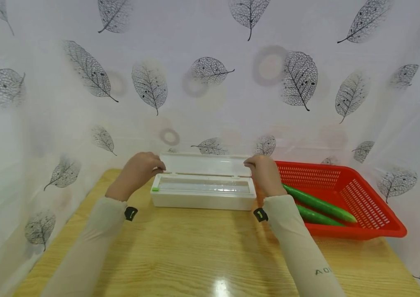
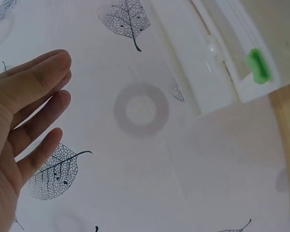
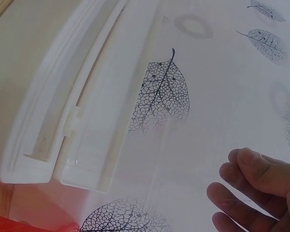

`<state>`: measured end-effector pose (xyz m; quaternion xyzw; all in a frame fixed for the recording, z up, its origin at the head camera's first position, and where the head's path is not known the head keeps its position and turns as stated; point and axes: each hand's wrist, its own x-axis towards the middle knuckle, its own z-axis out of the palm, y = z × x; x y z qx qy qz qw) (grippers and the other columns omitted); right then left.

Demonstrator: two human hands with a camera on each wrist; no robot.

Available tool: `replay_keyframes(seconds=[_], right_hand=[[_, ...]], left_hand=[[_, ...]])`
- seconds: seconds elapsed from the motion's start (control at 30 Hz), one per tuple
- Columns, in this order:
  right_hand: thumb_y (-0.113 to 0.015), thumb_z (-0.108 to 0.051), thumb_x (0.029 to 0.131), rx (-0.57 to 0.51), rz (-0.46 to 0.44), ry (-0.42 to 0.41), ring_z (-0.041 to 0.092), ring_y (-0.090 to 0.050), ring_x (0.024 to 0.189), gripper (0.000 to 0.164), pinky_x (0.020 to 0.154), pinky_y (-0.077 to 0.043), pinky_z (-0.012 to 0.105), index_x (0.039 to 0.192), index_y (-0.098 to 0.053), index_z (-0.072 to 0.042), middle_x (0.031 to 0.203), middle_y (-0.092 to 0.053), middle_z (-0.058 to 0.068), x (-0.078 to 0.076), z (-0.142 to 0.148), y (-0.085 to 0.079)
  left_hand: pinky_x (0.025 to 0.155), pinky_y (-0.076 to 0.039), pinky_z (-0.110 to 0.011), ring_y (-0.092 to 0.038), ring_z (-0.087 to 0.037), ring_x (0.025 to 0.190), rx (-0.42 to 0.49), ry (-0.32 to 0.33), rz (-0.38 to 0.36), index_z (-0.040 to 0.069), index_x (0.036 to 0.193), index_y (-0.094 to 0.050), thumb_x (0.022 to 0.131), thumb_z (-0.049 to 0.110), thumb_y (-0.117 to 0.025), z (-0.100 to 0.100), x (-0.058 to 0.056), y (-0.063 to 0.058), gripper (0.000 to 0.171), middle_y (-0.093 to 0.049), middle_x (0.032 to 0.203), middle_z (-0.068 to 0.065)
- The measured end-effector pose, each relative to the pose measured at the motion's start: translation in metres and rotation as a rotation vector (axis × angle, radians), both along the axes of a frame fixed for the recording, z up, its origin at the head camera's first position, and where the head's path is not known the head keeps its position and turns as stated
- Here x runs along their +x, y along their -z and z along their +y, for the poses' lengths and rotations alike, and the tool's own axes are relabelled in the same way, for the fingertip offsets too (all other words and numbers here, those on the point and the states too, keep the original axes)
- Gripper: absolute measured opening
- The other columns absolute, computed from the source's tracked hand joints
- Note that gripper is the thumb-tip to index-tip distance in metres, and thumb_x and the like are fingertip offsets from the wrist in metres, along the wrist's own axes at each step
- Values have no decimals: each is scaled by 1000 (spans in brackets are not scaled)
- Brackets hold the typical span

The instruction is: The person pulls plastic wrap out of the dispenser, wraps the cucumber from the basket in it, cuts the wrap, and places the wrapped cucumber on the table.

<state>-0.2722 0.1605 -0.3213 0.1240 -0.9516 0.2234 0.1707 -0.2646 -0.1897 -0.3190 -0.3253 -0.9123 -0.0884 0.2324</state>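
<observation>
A long white cling film dispenser box (image 1: 202,201) lies across the table with its lid (image 1: 204,164) tipped back. Glints show on the clear film (image 1: 224,189) in its opening, and a green slider (image 2: 258,66) sits at its left end. Above the left end, my left hand (image 1: 139,172) pinches with thumb against forefinger, other fingers loosely bent. Over the right end, my right hand (image 1: 265,173) pinches the same way, thumb tip on forefinger. Faint streaks by the right fingers (image 3: 234,198) look like transparent cling film, barely visible. In both wrist views the hands stand apart from the lid.
A red plastic basket (image 1: 371,198) stands right of the box, close to my right forearm, with two cucumbers (image 1: 321,204) in it. The wooden table (image 1: 195,251) ends near a pale curtain (image 1: 224,111) printed with leaves, which hangs behind and on both sides.
</observation>
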Motion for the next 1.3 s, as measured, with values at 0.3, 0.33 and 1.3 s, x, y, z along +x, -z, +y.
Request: replay_keyframes(seconds=[0.3, 0.33, 1.3], right_hand=[[-60, -7, 90, -11, 24, 4, 31, -66, 90, 16, 82, -55, 44, 99, -73, -3, 100, -71, 15, 5, 1, -7], [-61, -7, 90, -10, 40, -1, 30, -67, 89, 16, 81, -55, 44, 98, -73, -2, 99, -71, 15, 5, 1, -7], [-65, -6, 86, 1, 205, -12, 32, -65, 88, 13, 80, -55, 45, 95, -73, -2, 96, -71, 16, 23, 7, -21]], left_hand=[[72, -55, -38, -65, -21, 71, 75, 9, 135, 5, 83, -71, 77, 3, -73, -1, 1, 2, 7, -68, 79, -6], [72, -55, -38, -65, -22, 71, 77, 6, 143, 5, 83, -71, 77, 4, -73, -1, 1, 2, 7, -68, 79, -6], [70, -55, -37, -64, -23, 71, 138, -4, 276, 4, 82, -72, 76, 4, -73, 5, 20, -19, 6, -70, 79, -8]])
